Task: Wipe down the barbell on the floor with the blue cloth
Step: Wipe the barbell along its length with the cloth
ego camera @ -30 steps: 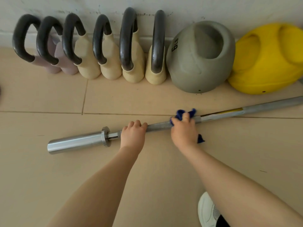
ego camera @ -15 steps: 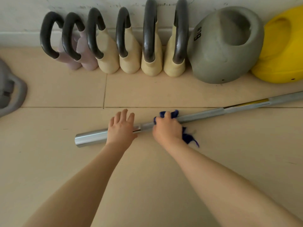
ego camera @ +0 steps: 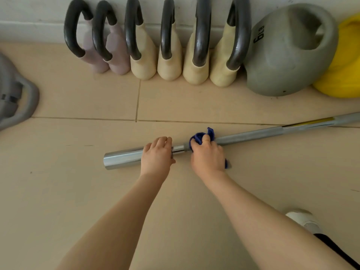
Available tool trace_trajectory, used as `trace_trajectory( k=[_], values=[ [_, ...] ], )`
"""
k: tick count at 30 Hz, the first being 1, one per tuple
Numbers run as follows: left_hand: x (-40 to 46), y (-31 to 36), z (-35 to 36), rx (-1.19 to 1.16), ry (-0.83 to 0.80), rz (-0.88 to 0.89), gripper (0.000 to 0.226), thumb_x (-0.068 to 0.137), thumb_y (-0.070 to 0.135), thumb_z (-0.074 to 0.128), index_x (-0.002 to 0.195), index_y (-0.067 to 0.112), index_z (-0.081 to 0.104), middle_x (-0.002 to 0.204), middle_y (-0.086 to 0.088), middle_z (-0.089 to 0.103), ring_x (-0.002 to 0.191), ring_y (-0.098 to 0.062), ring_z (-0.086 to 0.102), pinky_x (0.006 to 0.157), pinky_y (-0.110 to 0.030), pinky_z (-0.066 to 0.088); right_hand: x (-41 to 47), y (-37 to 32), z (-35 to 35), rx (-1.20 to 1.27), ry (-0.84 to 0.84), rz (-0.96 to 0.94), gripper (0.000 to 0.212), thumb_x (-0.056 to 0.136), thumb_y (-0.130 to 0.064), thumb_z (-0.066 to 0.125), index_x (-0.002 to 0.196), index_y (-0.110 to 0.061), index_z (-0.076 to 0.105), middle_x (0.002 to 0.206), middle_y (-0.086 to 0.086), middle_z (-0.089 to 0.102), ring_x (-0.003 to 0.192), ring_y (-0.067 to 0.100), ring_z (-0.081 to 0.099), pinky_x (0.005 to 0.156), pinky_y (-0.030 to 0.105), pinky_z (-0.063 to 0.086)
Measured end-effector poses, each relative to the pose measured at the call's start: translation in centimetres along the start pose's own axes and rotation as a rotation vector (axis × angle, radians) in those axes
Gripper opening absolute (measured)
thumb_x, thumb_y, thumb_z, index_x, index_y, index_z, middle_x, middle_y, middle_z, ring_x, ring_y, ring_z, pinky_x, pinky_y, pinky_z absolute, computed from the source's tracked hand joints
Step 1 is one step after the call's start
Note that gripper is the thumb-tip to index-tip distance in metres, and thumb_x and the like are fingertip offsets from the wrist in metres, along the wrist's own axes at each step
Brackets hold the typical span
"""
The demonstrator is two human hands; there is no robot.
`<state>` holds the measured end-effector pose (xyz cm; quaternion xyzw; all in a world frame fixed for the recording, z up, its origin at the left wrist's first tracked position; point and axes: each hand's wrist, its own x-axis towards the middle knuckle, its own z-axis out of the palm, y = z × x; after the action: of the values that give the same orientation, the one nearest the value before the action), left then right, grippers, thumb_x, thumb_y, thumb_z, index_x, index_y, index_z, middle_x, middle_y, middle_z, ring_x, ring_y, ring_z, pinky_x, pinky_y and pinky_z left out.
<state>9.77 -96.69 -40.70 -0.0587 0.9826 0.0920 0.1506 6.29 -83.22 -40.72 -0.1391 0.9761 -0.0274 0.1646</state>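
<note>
A steel barbell (ego camera: 251, 135) lies on the beige tiled floor, running from its shiny sleeve end at the left up to the right edge. My left hand (ego camera: 157, 155) lies over the bar where the sleeve meets the collar, its fingers curled over the top. My right hand (ego camera: 207, 155) grips a bunched blue cloth (ego camera: 202, 135) wrapped round the shaft just right of the collar. A bit of the cloth pokes out under my wrist.
Several kettlebells (ego camera: 169, 45) with black handles stand in a row along the white wall. A grey 6 lb kettlebell (ego camera: 288, 55) and a yellow one (ego camera: 344, 75) sit at the right. A grey weight (ego camera: 15, 94) lies at the left edge. My white shoe (ego camera: 302, 219) is lower right.
My right hand has slid the cloth left along the shaft toward the collar. My left hand has moved left from the shaft onto the sleeve's inner end.
</note>
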Motion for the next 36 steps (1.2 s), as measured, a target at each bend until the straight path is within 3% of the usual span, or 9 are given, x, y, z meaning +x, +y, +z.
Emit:
trace_trajectory(
  k=[2,7,13,20,22,28,30,34,36],
  values=[
    [0.0,0.0,0.1,0.002,0.008,-0.009,0.043,0.081,0.025,0.067,0.119,0.011,0.051,0.121,-0.001,0.054,0.117,-0.020,0.049,0.090,-0.030,0.036,-0.3,-2.3,0.3,0.014,-0.023,-0.080,0.026,0.085,-0.015,0.054,0.110,-0.015,0.060,0.112,0.015,0.052,0.086,0.034,0.059,0.073,0.037,0.043],
    [0.0,-0.1,0.2,-0.007,0.037,-0.009,0.041,0.080,0.027,0.068,0.116,0.013,0.052,0.115,0.001,0.055,0.113,-0.018,0.049,0.087,-0.029,0.037,-0.4,-0.4,0.7,-0.134,0.036,-0.220,0.041,0.058,-0.017,0.073,0.098,-0.024,0.069,0.077,0.008,0.062,0.054,0.028,0.059,0.051,0.029,0.044],
    [0.2,0.0,0.1,-0.043,-0.001,-0.040,0.044,0.085,0.026,0.063,0.124,0.015,0.045,0.127,0.003,0.049,0.122,-0.015,0.041,0.093,-0.028,0.033,0.3,5.9,-0.8,-0.161,0.025,0.100,0.035,0.087,-0.014,0.045,0.121,-0.017,0.053,0.112,0.015,0.051,0.093,0.034,0.055,0.077,0.037,0.040],
    [0.2,0.5,-0.1,-0.009,-0.040,-0.054,0.054,0.090,0.026,0.057,0.137,0.014,0.033,0.138,0.001,0.041,0.131,-0.016,0.033,0.101,-0.029,0.031,-0.2,0.8,0.6,-0.030,-0.032,-0.210,0.044,0.084,-0.013,0.053,0.128,-0.020,0.049,0.112,0.016,0.052,0.086,0.035,0.058,0.072,0.037,0.044],
    [0.4,0.5,-0.3,-0.022,-0.055,-0.061,0.053,0.091,0.025,0.055,0.137,0.014,0.031,0.138,0.001,0.041,0.131,-0.016,0.032,0.101,-0.030,0.031,0.3,3.3,0.0,-0.085,0.051,-0.176,0.047,0.077,-0.015,0.061,0.123,-0.022,0.056,0.099,0.016,0.058,0.076,0.035,0.060,0.065,0.036,0.044],
    [2.9,-0.5,-1.5,-0.189,-0.228,-0.132,0.066,0.090,0.022,0.055,0.145,0.019,0.020,0.144,0.002,0.040,0.142,-0.020,0.019,0.112,-0.042,0.025,1.5,10.3,-1.4,-0.133,0.053,0.171,0.046,0.088,-0.018,0.047,0.134,-0.021,0.045,0.117,0.017,0.049,0.096,0.036,0.054,0.082,0.039,0.041],
    [3.2,-0.3,-1.9,-0.173,-0.159,-0.128,0.070,0.090,0.017,0.054,0.148,0.020,0.014,0.150,0.002,0.030,0.144,-0.020,0.013,0.114,-0.040,0.018,2.0,8.9,-1.2,-0.092,0.049,0.185,0.045,0.089,-0.017,0.047,0.134,-0.019,0.043,0.120,0.017,0.047,0.097,0.035,0.054,0.084,0.039,0.042],
    [1.9,0.5,-1.2,-0.082,0.106,-0.064,0.034,0.085,0.006,0.057,0.119,0.008,0.056,0.127,-0.007,0.054,0.117,-0.028,0.050,0.094,-0.036,0.038,2.3,3.9,-0.3,-0.060,0.078,0.025,0.040,0.087,-0.014,0.050,0.127,-0.018,0.049,0.115,0.015,0.049,0.091,0.034,0.055,0.078,0.038,0.043],
    [1.5,0.6,-0.6,-0.079,0.165,-0.045,0.029,0.076,0.006,0.069,0.104,0.002,0.063,0.113,-0.013,0.062,0.096,-0.032,0.062,0.083,-0.036,0.048,1.8,1.1,0.5,-0.108,0.115,-0.097,0.038,0.079,-0.016,0.061,0.117,-0.020,0.060,0.101,0.012,0.057,0.077,0.031,0.059,0.066,0.035,0.046]
  ],
)
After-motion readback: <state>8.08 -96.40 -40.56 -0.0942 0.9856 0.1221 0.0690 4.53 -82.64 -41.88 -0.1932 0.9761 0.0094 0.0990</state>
